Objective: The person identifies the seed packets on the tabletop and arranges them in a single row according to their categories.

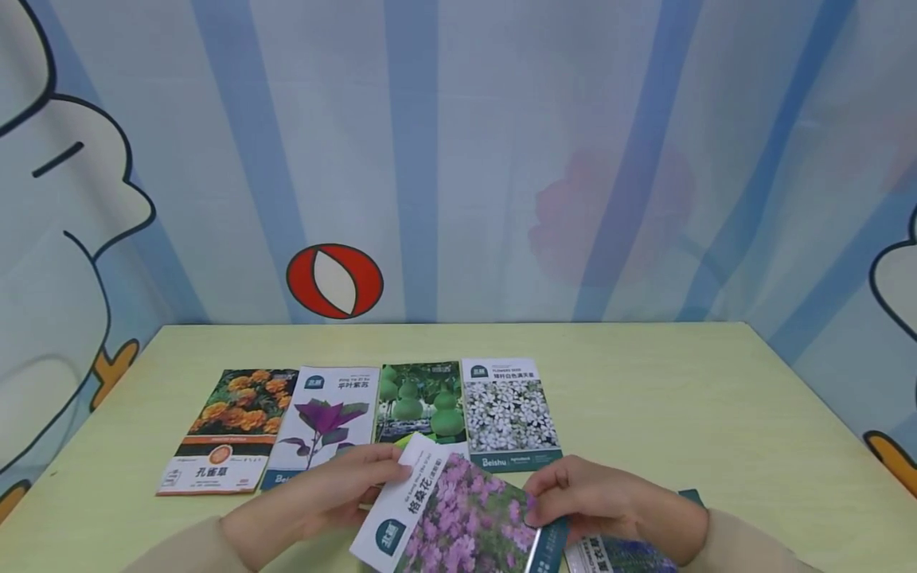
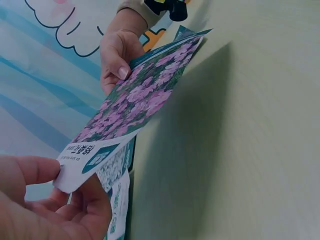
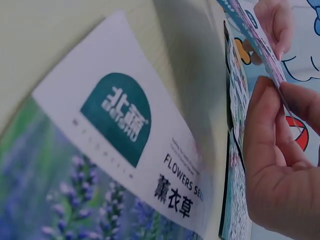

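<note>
**Left hand (image 1: pixel 337 487) and right hand (image 1: pixel 598 503) pinched a pink-flower packet (image 1: pixel 469 521)**

The pink-flower packet was raised between the two grips, tilted, its printed face showing and its shadow falling on the pale table (image 1: pixel 666 398) below. The left hand was clamped on a corner of the white end, thumb on the printed face and fingers behind. The right hand was clamped near the dark green end, its thumb also on the printed face.

Beneath the right grip and forearm lay a lavender packet (image 1: pixel 634 555), partly covered from above. Four more packets lay in a row beyond the grips. Farthest to the left of the left grip was the orange-flower packet (image 1: pixel 247 402); next came the purple-leaf packet (image 1: pixel 333 410), its lower part hidden behind the left hand. The gourd packet (image 1: pixel 433 398) lay straight beyond the held one, which overlapped its lower edge from the head view. The white-flower packet (image 1: pixel 512 414) was just beyond the right grip. Well past both hands hung a blue-striped backdrop (image 1: pixel 473 159) with a red-and-white oval (image 1: pixel 302 282) printed on it.
</note>
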`<state>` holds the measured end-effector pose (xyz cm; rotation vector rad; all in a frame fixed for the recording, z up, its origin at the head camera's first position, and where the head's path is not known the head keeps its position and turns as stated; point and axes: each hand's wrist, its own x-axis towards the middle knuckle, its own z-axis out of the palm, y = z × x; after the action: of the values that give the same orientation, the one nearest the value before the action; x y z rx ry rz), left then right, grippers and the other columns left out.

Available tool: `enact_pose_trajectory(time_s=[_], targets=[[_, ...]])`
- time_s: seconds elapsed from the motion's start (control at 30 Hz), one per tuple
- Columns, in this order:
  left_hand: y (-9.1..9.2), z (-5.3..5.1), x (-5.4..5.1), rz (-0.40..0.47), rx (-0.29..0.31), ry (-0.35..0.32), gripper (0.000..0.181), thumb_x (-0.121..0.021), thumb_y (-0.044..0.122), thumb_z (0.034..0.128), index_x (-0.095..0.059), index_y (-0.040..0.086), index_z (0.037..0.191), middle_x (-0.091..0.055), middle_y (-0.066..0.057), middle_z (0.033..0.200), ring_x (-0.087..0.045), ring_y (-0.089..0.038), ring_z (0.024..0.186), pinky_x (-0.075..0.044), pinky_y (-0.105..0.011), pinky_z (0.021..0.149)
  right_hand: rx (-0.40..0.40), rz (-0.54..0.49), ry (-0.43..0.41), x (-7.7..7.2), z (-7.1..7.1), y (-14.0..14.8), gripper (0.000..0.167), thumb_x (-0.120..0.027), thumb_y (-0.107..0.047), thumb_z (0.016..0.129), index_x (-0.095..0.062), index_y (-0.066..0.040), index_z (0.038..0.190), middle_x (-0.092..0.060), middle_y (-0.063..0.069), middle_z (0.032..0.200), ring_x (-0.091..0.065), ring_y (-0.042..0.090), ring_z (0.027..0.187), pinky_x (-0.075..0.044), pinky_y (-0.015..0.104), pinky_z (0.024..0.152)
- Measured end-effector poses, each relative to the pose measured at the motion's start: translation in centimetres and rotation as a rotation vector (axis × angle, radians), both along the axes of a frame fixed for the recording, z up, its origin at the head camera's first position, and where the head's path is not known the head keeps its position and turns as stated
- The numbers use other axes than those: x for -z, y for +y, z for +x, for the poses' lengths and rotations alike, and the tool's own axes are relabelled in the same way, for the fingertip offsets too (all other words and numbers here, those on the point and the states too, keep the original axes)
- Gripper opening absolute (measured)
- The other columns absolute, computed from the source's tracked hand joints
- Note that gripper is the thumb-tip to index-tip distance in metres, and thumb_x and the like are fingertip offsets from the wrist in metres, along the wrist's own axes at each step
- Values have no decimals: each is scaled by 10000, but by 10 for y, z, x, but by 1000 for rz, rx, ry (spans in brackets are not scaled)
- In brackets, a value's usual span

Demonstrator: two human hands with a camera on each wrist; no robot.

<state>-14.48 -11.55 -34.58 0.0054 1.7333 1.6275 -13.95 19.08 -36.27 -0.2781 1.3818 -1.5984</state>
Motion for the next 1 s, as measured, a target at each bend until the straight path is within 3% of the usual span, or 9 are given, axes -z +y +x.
enact_pose_trajectory(time_s=[0.17, 0.27, 0.37, 0.47, 0.6, 0.7, 0.8, 0.83, 1.0], targets=[[11, -4, -3, 88, 49, 22, 218, -467, 169, 961, -530, 23, 1110, -647, -57, 998, -630, -172, 885, -526, -344, 778, -60, -42, 39, -3, -3, -8, 129, -544, -26, 884, -604, -137, 862, -446, -112, 593, -445, -29, 523, -407, 126, 582], [16, -5, -5, 116, 81, 41, 231, -460, 178, 968, -526, 17, 1121, -641, -49, 984, -628, -161, 867, -523, -316, 759, -61, -70, 58, -4, -4, -12, 208, -537, 6, 881, -485, -151, 756, -303, -96, 541, -264, 33, 486, -322, 171, 589], [21, -5, -6, 106, 87, 54, 316, -469, 196, 970, -498, -6, 1211, -639, -47, 989, -630, -155, 860, -522, -303, 750, -67, -102, 62, -4, -5, -13, 307, -519, 35, 881, -349, -154, 709, -263, -71, 536, -224, 65, 493, -315, 193, 619], [22, -5, -7, 85, 69, 65, 355, -483, 196, 965, -483, -13, 1252, -640, -47, 988, -631, -154, 847, -526, -300, 731, -53, -103, 79, -5, -6, -12, 269, -530, 29, 879, -399, -157, 735, -287, -79, 538, -250, 60, 499, -324, 198, 628], [22, -7, -9, 67, 11, 73, 319, -529, 151, 934, -504, 0, 1214, -636, -73, 998, -640, -178, 837, -542, -331, 716, -4, -55, 109, -10, -8, -9, 191, -557, -6, 873, -464, -153, 796, -326, -96, 558, -296, 50, 525, -312, 215, 617], [21, -10, -11, 36, -84, 84, 318, -577, 102, 900, -507, 3, 1194, -616, -118, 1040, -637, -200, 842, -546, -346, 707, 73, 9, 114, -15, -11, -7, 97, -577, -29, 866, -544, -52, 954, -380, -106, 578, -366, 33, 557, -344, 206, 621], [21, -16, -14, 24, -194, 84, 358, -593, 59, 883, -486, -1, 1220, -591, -147, 1074, -623, -187, 829, -532, -294, 673, 159, 55, 114, -19, -14, -5, 449, -585, -43, 866, -425, 90, 1264, -464, -105, 611, -484, 27, 634, -411, 181, 681], [21, -18, -15, 39, -221, 78, 370, -588, 49, 886, -473, -6, 1233, -586, -151, 1078, -618, -178, 822, -525, -275, 663, 186, 63, 114, -21, -14, -5, 492, -585, -41, 867, -382, 103, 1292, -481, -100, 617, -510, 32, 659, -412, 180, 690], [26, -27, -14, 129, -270, 39, 459, -580, 45, 893, -409, 10, 1317, -600, -88, 996, -570, -117, 754, -495, -199, 629, 329, 88, 118, -25, -20, -7, 433, -573, -31, 886, -340, 59, 1240, -474, -77, 638, -449, 38, 630, -312, 190, 607]])
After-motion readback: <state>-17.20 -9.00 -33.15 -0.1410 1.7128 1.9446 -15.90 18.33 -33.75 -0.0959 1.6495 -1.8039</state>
